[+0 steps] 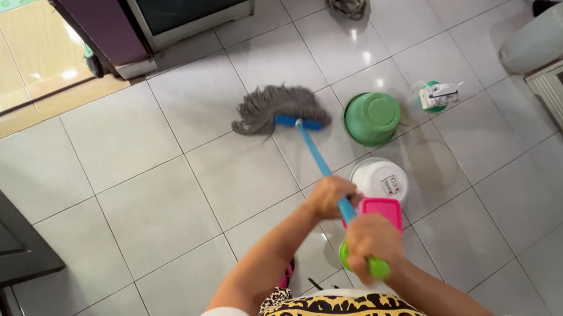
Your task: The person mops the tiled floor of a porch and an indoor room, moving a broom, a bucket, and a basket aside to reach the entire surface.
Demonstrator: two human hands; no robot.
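Mopping was under way: the left hand (329, 196) clenched the blue mop handle (318, 159) midway, while the right hand (371, 240) was wrapped tight near its green end. The grey mop head (273, 108) lay on the tiled floor (152, 211) at twelve o'clock, a green bucket (372, 118) just beside it at three o'clock. The next stroke probably called for steering clear of that bucket.

Labels and packs on the tiled floor

We see a small green and white packet (436, 95) lying on the floor just right of the upturned green bowl (372, 118). Nearer us, a white tub (380, 179) carries a small pale sticker (391, 184) on its side. At the right edge lies a big white jug (553, 33) with a dark cap.
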